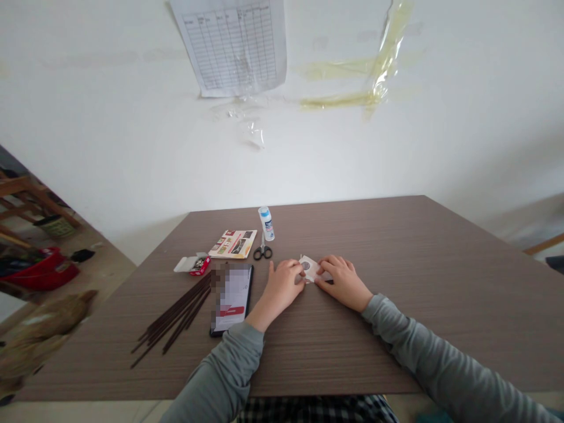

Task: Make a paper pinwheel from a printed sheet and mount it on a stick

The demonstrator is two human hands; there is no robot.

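Observation:
A small white piece of paper [312, 268] with a grey round mark lies low over the brown table, between my two hands. My left hand [282, 286] pinches its left edge, fingertips close by the round mark. On the opposite side, the thumb and fingers of my right hand [344, 284] grip the right edge. Fingers cover parts of the paper, so its full outline is hidden. Just left of my left hand rests a phone [235, 296] with its screen lit. Black-handled scissors [263, 252] lie beyond it, their blades pointing toward a white and blue glue bottle [267, 224].
Several thin dark sticks [176, 314] fan out at the table's left. Behind them are an opened red and white small box [200, 264] and a printed card or booklet [233, 243]. A white wall with a taped printed sheet [238, 47] rises behind the table [440, 294].

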